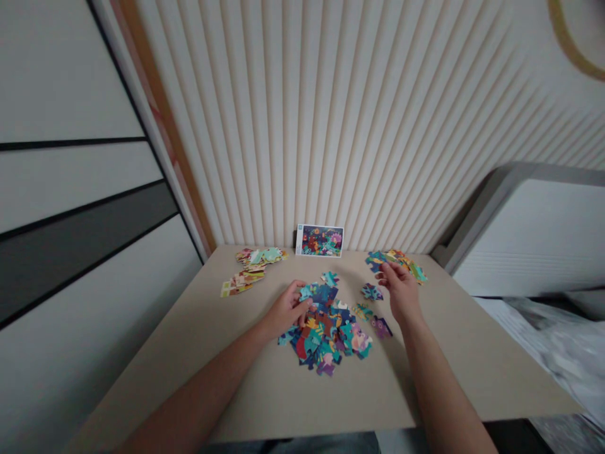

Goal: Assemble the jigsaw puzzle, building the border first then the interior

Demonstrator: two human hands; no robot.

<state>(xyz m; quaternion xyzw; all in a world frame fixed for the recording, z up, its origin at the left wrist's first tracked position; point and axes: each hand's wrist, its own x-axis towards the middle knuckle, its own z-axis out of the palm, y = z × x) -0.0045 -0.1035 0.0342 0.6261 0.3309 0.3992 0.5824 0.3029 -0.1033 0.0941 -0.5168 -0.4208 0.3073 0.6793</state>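
A heap of jigsaw puzzle pieces in teal, blue, red and purple lies in the middle of the table. At its left edge, my left hand is closed, thumb and fingers around blue and teal puzzle pieces. My right hand is at the near side of a smaller pile of blue, orange and green pieces at the back right. Its fingers are pinched together, and what is between them is hard to make out. Between the hands lie loose pieces: a dark blue one and a purple one.
A picture card with a colourful scene leans on the ribbed wall behind the table. More puzzle pieces, pale green and yellow, lie at the back left. A white and grey panel stands right of the table, near clear plastic wrapping.
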